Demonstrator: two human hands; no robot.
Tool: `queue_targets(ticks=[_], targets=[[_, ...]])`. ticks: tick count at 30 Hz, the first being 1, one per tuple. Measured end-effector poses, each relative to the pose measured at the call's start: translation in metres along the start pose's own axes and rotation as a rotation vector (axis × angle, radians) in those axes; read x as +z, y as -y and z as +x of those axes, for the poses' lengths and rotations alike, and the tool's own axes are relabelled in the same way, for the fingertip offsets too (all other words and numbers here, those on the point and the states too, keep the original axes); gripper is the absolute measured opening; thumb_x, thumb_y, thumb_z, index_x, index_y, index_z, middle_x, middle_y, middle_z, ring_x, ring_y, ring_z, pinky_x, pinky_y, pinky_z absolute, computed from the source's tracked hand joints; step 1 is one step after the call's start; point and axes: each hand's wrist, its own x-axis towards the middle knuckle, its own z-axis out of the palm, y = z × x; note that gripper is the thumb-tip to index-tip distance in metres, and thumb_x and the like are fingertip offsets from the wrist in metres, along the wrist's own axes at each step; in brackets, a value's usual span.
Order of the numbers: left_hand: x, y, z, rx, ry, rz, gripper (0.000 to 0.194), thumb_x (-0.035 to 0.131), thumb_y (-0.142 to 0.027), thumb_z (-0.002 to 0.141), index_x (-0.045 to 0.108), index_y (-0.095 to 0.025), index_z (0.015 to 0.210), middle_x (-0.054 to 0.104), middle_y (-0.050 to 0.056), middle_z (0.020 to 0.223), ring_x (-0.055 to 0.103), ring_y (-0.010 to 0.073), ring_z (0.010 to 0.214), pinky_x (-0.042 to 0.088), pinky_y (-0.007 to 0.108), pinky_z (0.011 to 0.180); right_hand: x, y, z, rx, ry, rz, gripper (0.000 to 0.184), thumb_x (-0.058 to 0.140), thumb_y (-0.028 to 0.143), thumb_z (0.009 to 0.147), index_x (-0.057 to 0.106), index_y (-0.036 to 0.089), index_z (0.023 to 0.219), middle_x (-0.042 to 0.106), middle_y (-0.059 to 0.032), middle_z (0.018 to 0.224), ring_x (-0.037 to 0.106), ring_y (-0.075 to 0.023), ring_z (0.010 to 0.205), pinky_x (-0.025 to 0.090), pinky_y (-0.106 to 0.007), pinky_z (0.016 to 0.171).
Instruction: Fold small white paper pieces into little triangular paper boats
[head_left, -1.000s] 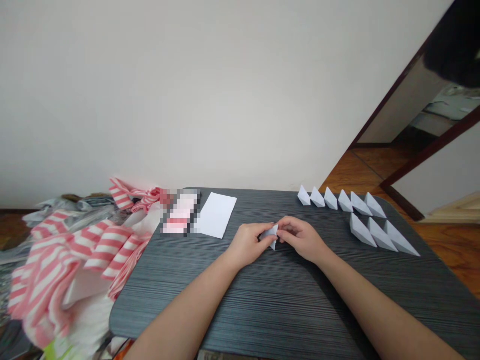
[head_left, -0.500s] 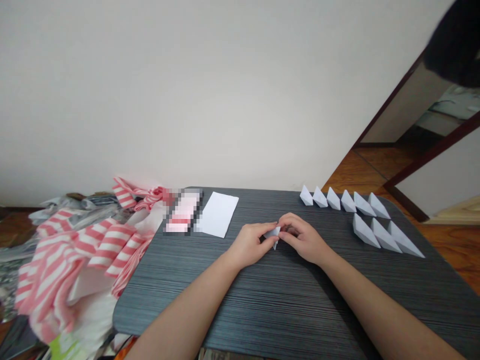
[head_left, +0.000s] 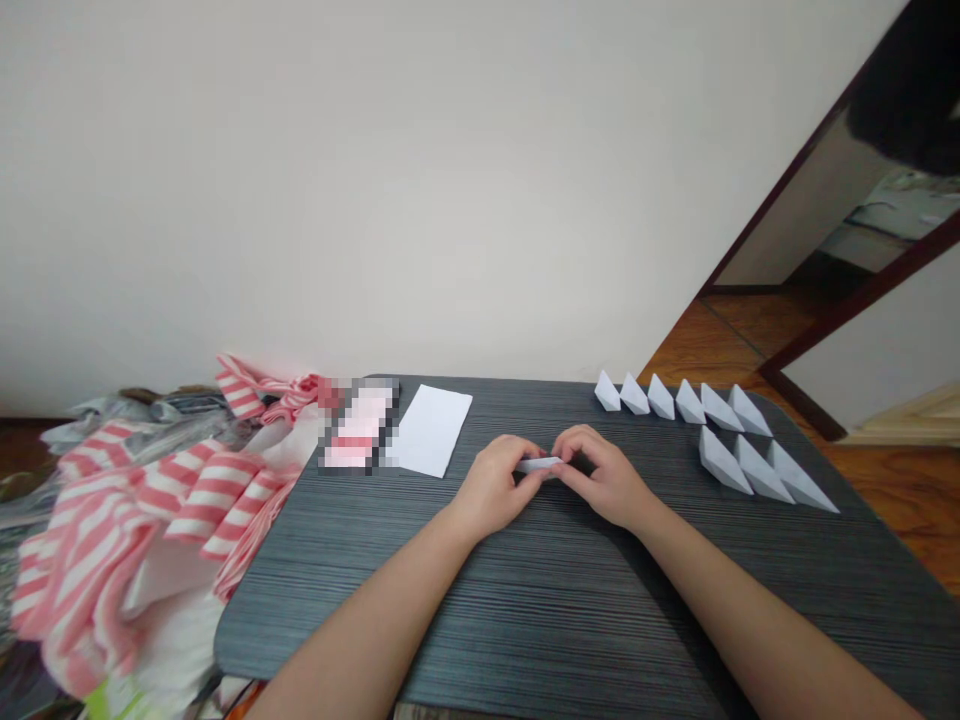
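Note:
Between my two hands, over the middle of the dark table, is a small piece of folded white paper (head_left: 538,465). My left hand (head_left: 496,487) pinches its left end with thumb and fingers. At the other end, my right hand (head_left: 602,474) grips the paper between thumb and curled fingers. The paper looks flat and narrow from here; parts of it are hidden by the fingers. To the right stand several folded white paper boats (head_left: 690,402) in a back row, with 3 larger-looking paper boats (head_left: 765,470) in front of them.
A stack of white paper sheets (head_left: 433,432) lies left of my hands on the dark table (head_left: 330,570). Beside it is a pixelated flat pink item (head_left: 361,425). Red-and-white striped cloth (head_left: 217,500) is heaped past the left edge. A pale wall (head_left: 450,200) rises behind the table.
The folded paper has turned from a pointed, upright shape to a flatter strip lying across between my hands. My hands have drawn slightly apart, and the view has shifted slightly.

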Motion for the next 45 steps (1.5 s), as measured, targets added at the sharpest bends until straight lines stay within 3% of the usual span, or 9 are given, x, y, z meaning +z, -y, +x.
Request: queue_targets(ticks=[3,6,9,15,20,31,38,45], targets=[[-0.001,0.000,-0.001,-0.061,0.040,0.056,0.019,0.048,-0.035,0.084,0.055,-0.017,0.080,0.060,0.001,0.071,0.052,0.0128,0.065,0.039,0.024,0.062,0.001,0.000,0.000,0.062,0.064,-0.042,0.008,0.054,0.027,0.085,0.056,0.020,0.082,0.056,-0.0005,0.071,0.052,-0.0141,0.065,0.041,-0.027,0.062],[-0.001,-0.001,-0.001,-0.113,0.089,0.028,0.019,0.047,-0.035,0.085,0.054,-0.018,0.087,0.055,-0.003,0.062,0.047,0.0107,0.055,0.033,0.022,0.055,0.001,0.000,0.001,0.064,0.103,-0.076,0.016,0.049,0.028,0.088,0.059,0.019,0.079,0.056,-0.0007,0.069,0.052,-0.0139,0.064,0.039,-0.026,0.061],[-0.001,-0.002,0.000,-0.128,0.119,-0.027,0.022,0.051,-0.033,0.083,0.055,-0.018,0.097,0.059,-0.002,0.068,0.049,0.0111,0.059,0.032,0.022,0.056,0.001,0.000,0.002,0.061,0.084,-0.107,0.024,0.047,0.029,0.089,0.058,0.018,0.071,0.053,-0.0004,0.065,0.052,-0.0138,0.063,0.037,-0.026,0.060],[-0.003,0.000,0.002,-0.119,0.200,-0.029,0.024,0.047,-0.032,0.083,0.058,-0.015,0.071,0.055,-0.001,0.063,0.047,0.0106,0.059,0.028,0.021,0.054,0.002,0.003,0.001,0.049,0.085,-0.092,0.025,0.048,0.028,0.088,0.054,0.018,0.066,0.050,0.0003,0.062,0.049,-0.0127,0.059,0.036,-0.026,0.058],[-0.002,0.000,0.002,-0.083,0.242,-0.055,0.024,0.048,-0.030,0.082,0.055,-0.014,0.066,0.050,-0.003,0.060,0.043,0.0088,0.057,0.027,0.020,0.053,0.002,0.005,0.001,0.030,0.112,-0.046,0.016,0.050,0.027,0.087,0.060,0.018,0.078,0.057,-0.0020,0.070,0.053,-0.0139,0.064,0.039,-0.026,0.060],[-0.004,0.000,0.002,-0.190,0.255,-0.166,0.031,0.047,-0.036,0.082,0.057,-0.012,0.065,0.049,-0.002,0.059,0.040,0.0089,0.055,0.026,0.020,0.051,0.002,0.003,0.002,0.077,0.119,-0.013,0.021,0.047,0.029,0.088,0.057,0.017,0.073,0.057,-0.0013,0.068,0.053,-0.0140,0.064,0.039,-0.025,0.061],[-0.003,0.008,0.003,-0.285,0.206,-0.299,0.036,0.046,-0.042,0.083,0.062,-0.011,0.076,0.058,0.002,0.069,0.046,0.0115,0.060,0.032,0.021,0.054,-0.001,0.006,0.000,0.288,0.248,0.038,0.028,0.044,0.033,0.089,0.054,0.017,0.068,0.060,0.0010,0.056,0.058,-0.0130,0.053,0.041,-0.024,0.055],[-0.006,0.009,0.005,-0.271,0.219,-0.370,0.037,0.038,-0.039,0.088,0.059,-0.012,0.075,0.059,0.002,0.068,0.050,0.0116,0.060,0.036,0.022,0.056,-0.001,-0.001,0.000,0.375,0.201,0.199,0.027,0.045,0.036,0.088,0.056,0.017,0.073,0.060,0.0008,0.058,0.058,-0.0123,0.050,0.044,-0.023,0.053]])
